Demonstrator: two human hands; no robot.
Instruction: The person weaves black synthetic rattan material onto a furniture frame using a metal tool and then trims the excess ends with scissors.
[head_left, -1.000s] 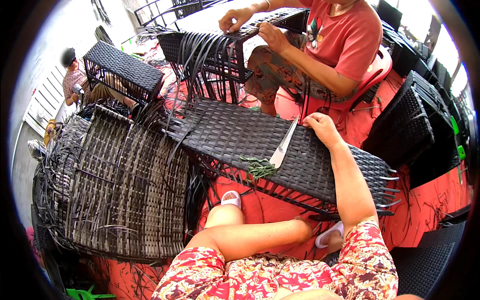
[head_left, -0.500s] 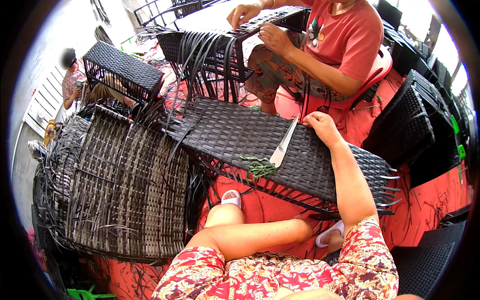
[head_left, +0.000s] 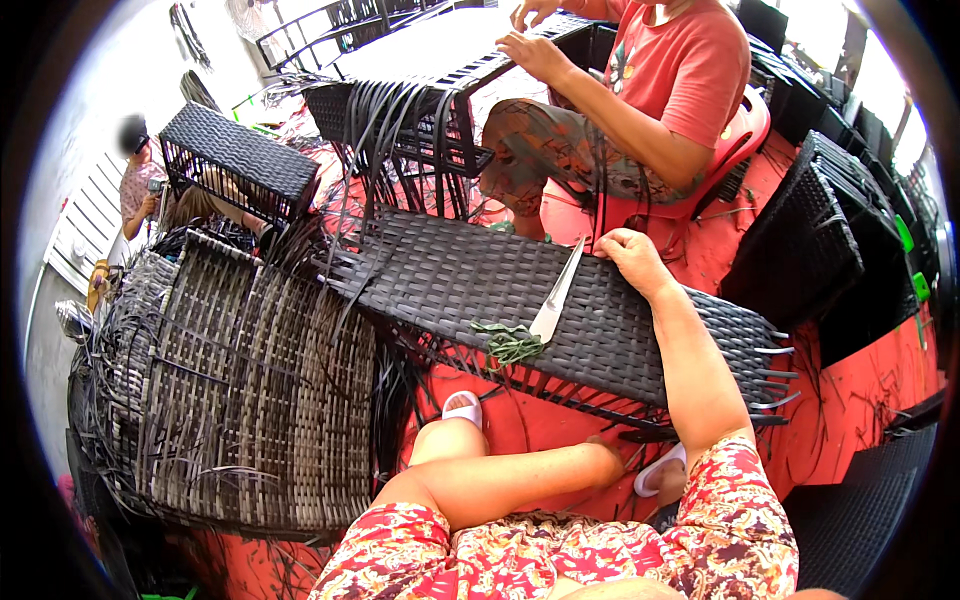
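A long black woven panel [head_left: 500,280] lies slantwise before me on a frame of thin bars. My right hand [head_left: 634,258] is at its far edge, fingers pinched on a thin black strip [head_left: 599,195] that runs up from the fingertips. Beside that hand, scissors [head_left: 556,300] lie on the weave, pointed blades toward the far edge, dark green cloth [head_left: 512,346] wrapped around the handles. My left forearm crosses low in front of me, and my left hand [head_left: 603,462] is below the panel's near edge, its fingers hidden.
A large grey-brown woven piece [head_left: 250,380] with loose strands stands at left. Opposite, a co-worker in a red shirt [head_left: 680,80] sits by a black frame [head_left: 400,125] draped with strips. Another person [head_left: 140,190] is at far left. Stacked black panels [head_left: 800,230] line the right.
My right hand has shifted slightly left along the far edge, still pinched. The co-worker's hands have risen from the frame. The whole view has shifted a little.
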